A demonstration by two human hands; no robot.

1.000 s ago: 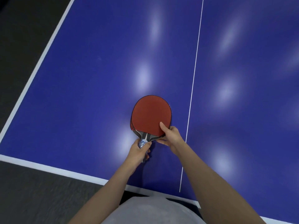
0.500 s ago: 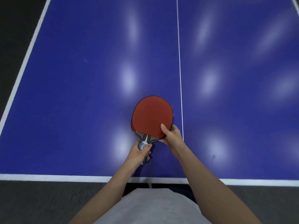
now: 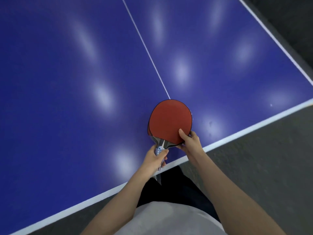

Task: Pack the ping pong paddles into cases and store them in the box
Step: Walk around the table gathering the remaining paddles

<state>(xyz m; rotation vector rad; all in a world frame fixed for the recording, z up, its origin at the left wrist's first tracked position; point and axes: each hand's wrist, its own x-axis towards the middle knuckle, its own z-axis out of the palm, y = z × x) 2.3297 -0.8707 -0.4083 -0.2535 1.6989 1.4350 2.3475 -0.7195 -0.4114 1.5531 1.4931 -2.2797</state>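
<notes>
While both hands hold it, the round red rubber ping pong paddle hangs over the near edge of the table.

On the left spreads the shiny blue table top, smooth and flat, with a thin white line down its middle and a wider white stripe along its edge. The left hand has its fingers curled tight round the paddle's handle, which has a blue and white patch too blurry to read. Above that, the handle fans out in grey and black strips into the flat red face, which looks smooth and dull with a thin dark rim. A second red edge peeks out under its left side. The right hand pinches the lower right edge, thumb flat on the red face. On the right lies the rough grey floor.
</notes>
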